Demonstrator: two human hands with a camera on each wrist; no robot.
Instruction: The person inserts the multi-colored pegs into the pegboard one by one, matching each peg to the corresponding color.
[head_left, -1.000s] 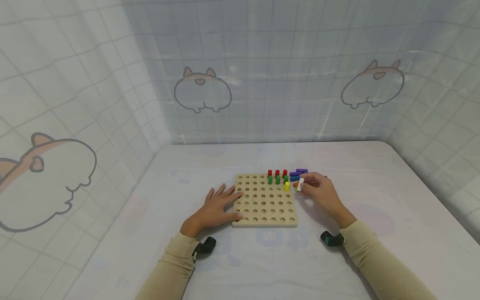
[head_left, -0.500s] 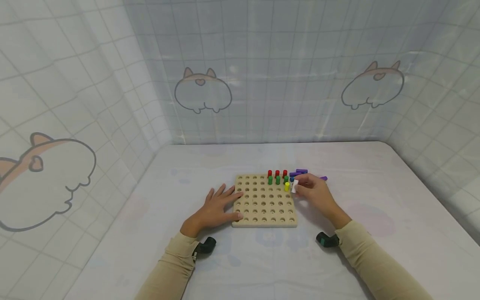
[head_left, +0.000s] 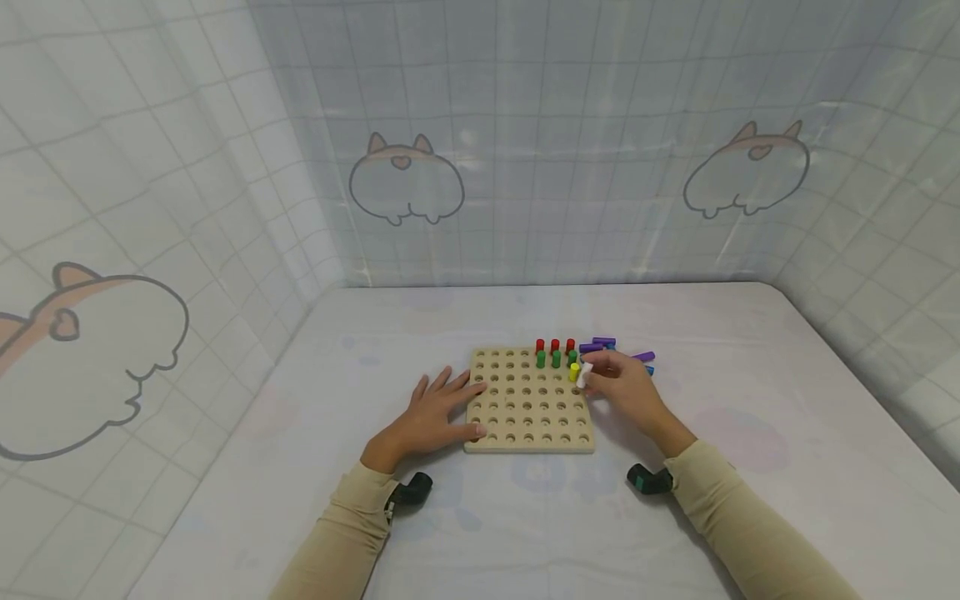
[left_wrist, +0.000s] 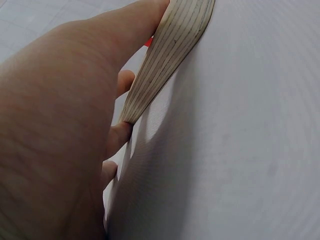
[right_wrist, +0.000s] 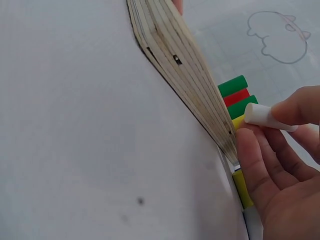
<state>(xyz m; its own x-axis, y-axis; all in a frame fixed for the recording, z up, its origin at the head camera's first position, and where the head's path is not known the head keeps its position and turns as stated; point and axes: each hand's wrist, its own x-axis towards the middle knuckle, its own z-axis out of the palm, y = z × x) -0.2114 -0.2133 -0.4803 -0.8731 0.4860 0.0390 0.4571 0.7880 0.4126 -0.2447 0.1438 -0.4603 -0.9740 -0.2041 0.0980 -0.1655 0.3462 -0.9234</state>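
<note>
Right hand [head_left: 630, 396] pinches white peg [head_left: 584, 375]; left hand [head_left: 429, 418], spread, touches pegboard [head_left: 518, 398]'s left edge.
Coloured pegs [head_left: 556, 360] stand near its far right corner; wrist views alone show layered sides [right_wrist: 192, 80].

No readable text, no legible label or brand, no number, no sign in any view

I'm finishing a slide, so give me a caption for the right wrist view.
A right hand pinches a white peg near the wooden board that bears upright green pegs.
</note>
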